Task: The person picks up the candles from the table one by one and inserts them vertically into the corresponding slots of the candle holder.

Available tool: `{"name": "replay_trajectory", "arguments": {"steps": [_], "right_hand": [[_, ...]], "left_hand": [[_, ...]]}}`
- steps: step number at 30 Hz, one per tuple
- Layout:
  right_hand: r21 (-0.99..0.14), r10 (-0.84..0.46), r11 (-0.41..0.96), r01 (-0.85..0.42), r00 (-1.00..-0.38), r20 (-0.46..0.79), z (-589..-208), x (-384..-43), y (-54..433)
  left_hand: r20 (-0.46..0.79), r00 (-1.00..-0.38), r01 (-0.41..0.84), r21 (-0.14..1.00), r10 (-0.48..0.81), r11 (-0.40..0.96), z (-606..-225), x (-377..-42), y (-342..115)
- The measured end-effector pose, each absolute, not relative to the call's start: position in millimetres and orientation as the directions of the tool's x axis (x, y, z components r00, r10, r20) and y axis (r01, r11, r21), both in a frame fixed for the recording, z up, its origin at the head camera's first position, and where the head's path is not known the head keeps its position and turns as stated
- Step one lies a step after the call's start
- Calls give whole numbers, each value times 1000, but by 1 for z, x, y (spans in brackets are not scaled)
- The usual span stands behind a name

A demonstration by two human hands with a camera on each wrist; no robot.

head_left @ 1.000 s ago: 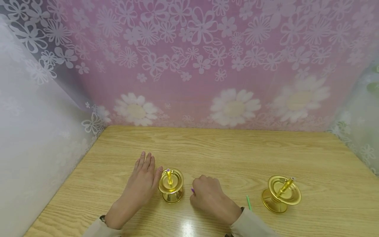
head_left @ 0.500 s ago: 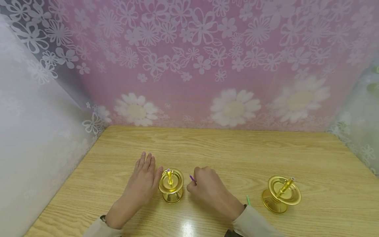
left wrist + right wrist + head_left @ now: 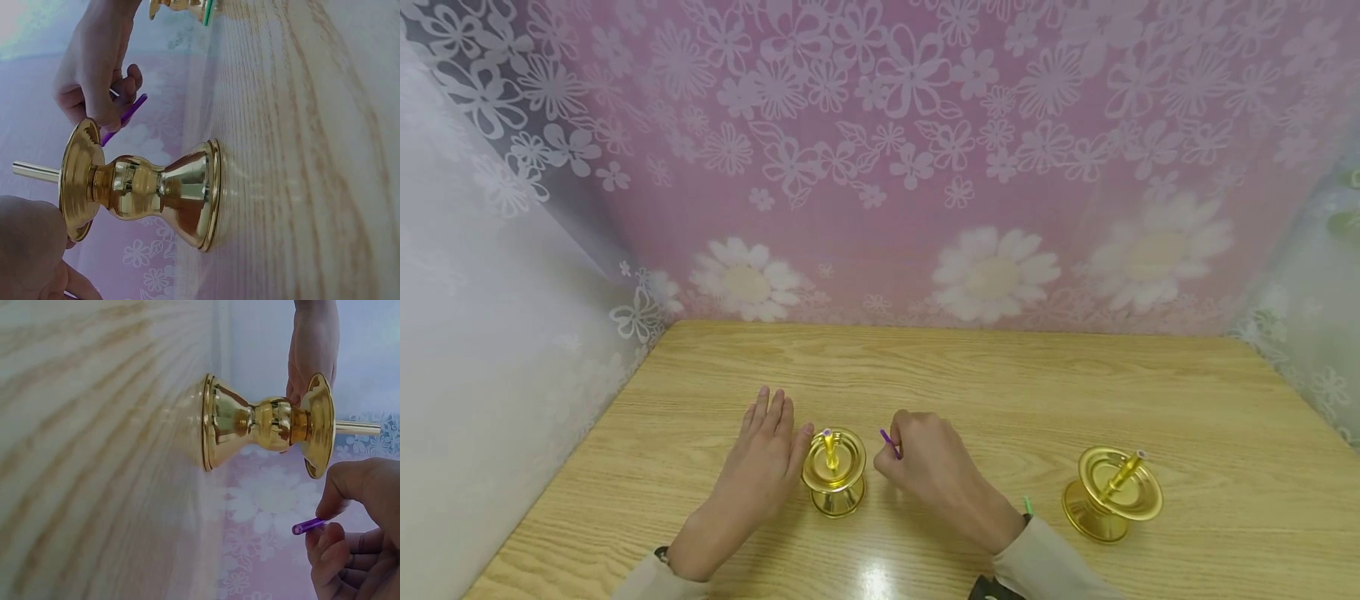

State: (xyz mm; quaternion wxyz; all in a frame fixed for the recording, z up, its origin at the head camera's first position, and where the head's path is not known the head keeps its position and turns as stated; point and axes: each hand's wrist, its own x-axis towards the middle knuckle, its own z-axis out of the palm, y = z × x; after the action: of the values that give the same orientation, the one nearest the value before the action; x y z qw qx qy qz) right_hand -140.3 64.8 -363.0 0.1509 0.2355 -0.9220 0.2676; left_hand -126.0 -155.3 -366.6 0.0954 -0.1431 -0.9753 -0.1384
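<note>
A shiny gold candlestick [image 3: 838, 500] with a dish top and a thin upright tube stands on the table between the hands. My left hand [image 3: 758, 467] is at its left side with straight fingers, the thumb by the dish rim; the left wrist view also has this gold candlestick [image 3: 137, 187] close up. To its right, my right hand [image 3: 932, 458] pinches a short thin purple stick [image 3: 891, 443] between thumb and curled fingers. In the right wrist view the near end of the purple stick [image 3: 306, 526] looks hollow. It is held apart from the table, near the dish.
A second gold candlestick [image 3: 1096, 518], with its tube leaning to the right, stands farther right on the wooden table [image 3: 970, 375]. A green stick [image 3: 1028, 505] lies partly hidden behind the right sleeve. A flowered pink curtain [image 3: 865, 225] hangs behind the table.
My right hand has shifted a little away from me, and more of the purple stick shows. The right sleeve now covers more of the green stick. Left hand and candlesticks have stayed put.
</note>
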Motion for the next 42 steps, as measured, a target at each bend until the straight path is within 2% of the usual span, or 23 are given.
{"name": "replay_trajectory", "arguments": {"steps": [11, 14, 19, 21, 23, 26, 29, 35, 42], "right_hand": [[-330, -370, 739, -588, -763, 531, -356, -140, 65], [-283, -383, 725, -627, -710, 591, -357, -141, 65], [-178, -408, 688, -704, -578, 706, -358, -144, 65], [-175, -413, 667, -724, -555, 722, -358, -145, 65], [-226, -406, 639, -735, -572, 713, -357, -145, 64], [-377, -387, 561, -737, -636, 667, -353, -144, 61], [-509, -379, 448, -736, -671, 637, -349, -144, 58], [-584, -392, 257, -770, -635, 665, -340, -145, 50], [-730, -374, 133, -671, -716, 590, -333, -145, 42]], "left_hand": [[227, -940, 308, 234, 256, 922, -367, -126, -155], [225, -941, 306, 236, 254, 922, -367, -126, -155], [226, -942, 302, 244, 249, 921, -367, -126, -155], [226, -942, 301, 244, 247, 922, -367, -126, -154], [227, -942, 300, 244, 246, 922, -367, -126, -154], [229, -942, 300, 241, 246, 923, -367, -126, -154], [230, -942, 300, 243, 245, 922, -366, -126, -155], [232, -939, 307, 241, 253, 921, -366, -125, -156], [239, -937, 312, 239, 256, 920, -366, -124, -157]]}}
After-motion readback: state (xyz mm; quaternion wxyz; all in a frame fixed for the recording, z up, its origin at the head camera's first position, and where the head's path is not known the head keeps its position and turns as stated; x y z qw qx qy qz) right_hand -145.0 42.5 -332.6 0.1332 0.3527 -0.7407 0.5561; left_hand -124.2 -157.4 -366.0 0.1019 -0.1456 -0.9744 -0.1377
